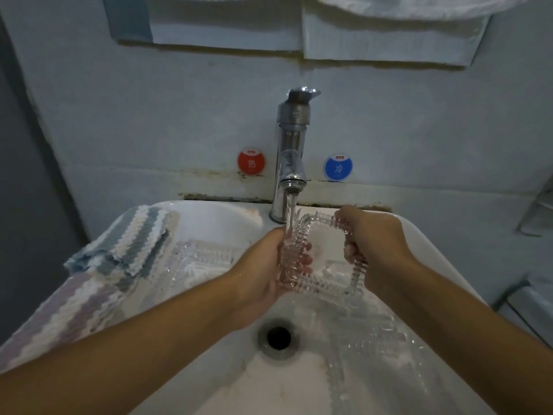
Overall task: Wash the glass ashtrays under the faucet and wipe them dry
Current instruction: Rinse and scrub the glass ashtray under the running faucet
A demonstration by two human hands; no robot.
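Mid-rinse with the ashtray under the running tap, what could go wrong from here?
1. The wet glass ashtray, gripped only at its edges by the left hand and right hand, might slip and strike the ashtray lying in the basin.
2. Another ashtray sits near the striped cloth on the sink rim; the left forearm might knock it.

Wall behind basin: 1 round red sticker (251,162), 1 round blue sticker (337,166), grimy sealant line below both. Mirror (227,22) above, lower edge only. White towel (419,6) at top edge.
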